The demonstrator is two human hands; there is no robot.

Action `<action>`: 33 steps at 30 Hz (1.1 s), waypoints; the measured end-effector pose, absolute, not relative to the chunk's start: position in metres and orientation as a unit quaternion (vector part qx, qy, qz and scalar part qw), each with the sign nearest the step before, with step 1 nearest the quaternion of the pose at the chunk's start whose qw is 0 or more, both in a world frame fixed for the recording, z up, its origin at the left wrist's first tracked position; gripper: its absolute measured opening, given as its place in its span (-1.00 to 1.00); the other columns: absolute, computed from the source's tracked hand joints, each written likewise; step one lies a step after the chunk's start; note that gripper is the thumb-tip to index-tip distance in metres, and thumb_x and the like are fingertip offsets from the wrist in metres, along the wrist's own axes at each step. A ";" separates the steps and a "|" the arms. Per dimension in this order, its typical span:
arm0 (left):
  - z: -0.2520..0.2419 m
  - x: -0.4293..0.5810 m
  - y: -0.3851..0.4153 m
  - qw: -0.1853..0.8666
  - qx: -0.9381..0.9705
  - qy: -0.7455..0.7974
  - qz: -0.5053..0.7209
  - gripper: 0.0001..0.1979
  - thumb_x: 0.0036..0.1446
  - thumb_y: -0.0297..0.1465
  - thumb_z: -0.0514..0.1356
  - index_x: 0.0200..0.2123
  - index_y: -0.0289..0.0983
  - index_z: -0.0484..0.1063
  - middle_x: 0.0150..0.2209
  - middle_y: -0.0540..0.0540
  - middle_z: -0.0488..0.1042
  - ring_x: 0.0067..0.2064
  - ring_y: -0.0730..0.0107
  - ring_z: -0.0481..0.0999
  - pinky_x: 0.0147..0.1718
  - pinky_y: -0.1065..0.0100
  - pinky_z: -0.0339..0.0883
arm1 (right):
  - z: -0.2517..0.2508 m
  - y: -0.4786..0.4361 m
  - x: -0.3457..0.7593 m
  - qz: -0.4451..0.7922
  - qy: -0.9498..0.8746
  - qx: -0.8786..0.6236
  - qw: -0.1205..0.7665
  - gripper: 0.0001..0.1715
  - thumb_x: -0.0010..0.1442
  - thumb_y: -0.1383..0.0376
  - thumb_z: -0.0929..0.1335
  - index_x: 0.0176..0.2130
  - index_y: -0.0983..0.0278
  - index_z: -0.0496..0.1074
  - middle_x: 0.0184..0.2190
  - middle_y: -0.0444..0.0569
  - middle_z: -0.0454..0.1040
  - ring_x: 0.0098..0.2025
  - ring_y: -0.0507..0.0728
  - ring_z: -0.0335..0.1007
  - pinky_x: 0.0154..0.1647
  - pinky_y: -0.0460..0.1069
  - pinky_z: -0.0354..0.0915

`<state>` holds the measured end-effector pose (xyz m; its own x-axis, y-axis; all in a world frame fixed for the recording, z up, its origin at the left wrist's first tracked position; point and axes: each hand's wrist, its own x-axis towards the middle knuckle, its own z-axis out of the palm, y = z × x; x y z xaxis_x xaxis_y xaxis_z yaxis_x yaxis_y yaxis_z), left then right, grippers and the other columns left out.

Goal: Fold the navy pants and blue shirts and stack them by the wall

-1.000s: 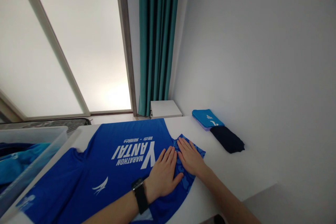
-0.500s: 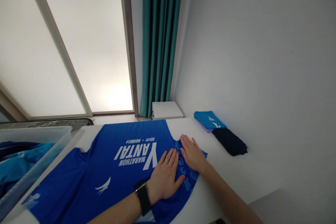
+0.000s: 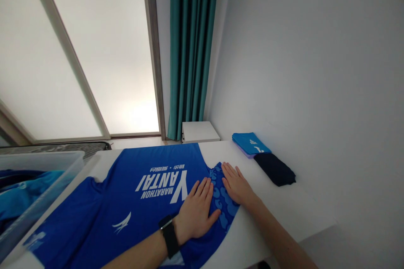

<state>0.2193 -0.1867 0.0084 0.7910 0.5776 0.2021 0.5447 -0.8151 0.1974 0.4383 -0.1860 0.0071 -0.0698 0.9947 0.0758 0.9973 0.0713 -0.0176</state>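
A royal-blue T-shirt [image 3: 132, 201] with white "YANTAI MARATHON" lettering lies spread flat on a white table [image 3: 284, 206]. My left hand [image 3: 195, 212], a dark watch on its wrist, presses flat on the shirt's body beside the lettering, fingers stretched out. My right hand [image 3: 236, 185] lies flat and open on the patterned sleeve [image 3: 221, 201] at the shirt's right side, close to the left hand but apart from it. Neither hand holds anything.
Folded clothes sit by the right wall: a light-blue stack [image 3: 251, 143] and a dark piece [image 3: 274, 169]. A clear plastic bin [image 3: 34, 185] with blue garments stands at the left. A white cabinet [image 3: 199, 131], a teal curtain [image 3: 189, 50] and a sliding window lie beyond.
My right hand has slid a little rightward along the sleeve, widening the gap to my left hand and baring more of the sleeve's pattern. The left hand stays pressed in place.
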 end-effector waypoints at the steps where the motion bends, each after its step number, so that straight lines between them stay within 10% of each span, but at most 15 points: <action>1: 0.009 0.219 -0.187 0.065 0.944 0.297 0.127 -0.25 0.33 0.04 -0.17 0.35 -0.39 0.05 0.37 -0.26 0.03 0.40 0.08 -0.04 0.33 0.07 -0.13 | 0.006 -0.189 0.435 -0.024 -0.732 -0.680 0.038 -0.32 0.35 0.24 0.01 0.38 0.40 -0.04 0.40 0.04 -0.08 0.43 0.14 -0.23 0.40 0.19 -0.23; 14: 0.005 0.219 -0.186 0.079 0.944 0.292 0.132 0.03 0.09 0.28 -0.07 0.36 -0.40 0.00 0.39 -0.31 -0.03 0.41 0.01 -0.11 0.34 0.04 -0.19 | 0.002 -0.223 0.439 -0.004 -0.716 -0.696 0.041 -0.22 0.36 0.00 0.05 0.37 0.40 -0.01 0.39 0.07 -0.05 0.42 0.20 -0.19 0.40 0.24 -0.23; 23: 0.006 0.220 -0.187 0.057 0.943 0.301 0.132 -0.12 0.25 0.14 -0.14 0.36 -0.43 0.02 0.38 -0.34 -0.01 0.41 0.00 -0.13 0.34 0.01 -0.21 | 0.006 -0.203 0.419 0.012 -0.767 -0.634 0.092 -0.34 0.35 0.26 0.04 0.37 0.35 0.02 0.39 0.05 -0.03 0.41 0.16 -0.15 0.39 0.19 -0.12; 33: 0.006 0.219 -0.188 0.073 0.941 0.308 0.121 -0.16 0.28 0.10 -0.18 0.35 -0.46 0.03 0.38 -0.34 -0.02 0.41 0.04 -0.14 0.35 0.05 -0.24 | 0.003 -0.181 0.414 0.009 -0.762 -0.645 0.044 -0.34 0.39 0.11 0.03 0.38 0.27 -0.02 0.40 0.01 -0.06 0.42 0.17 -0.20 0.39 0.23 -0.19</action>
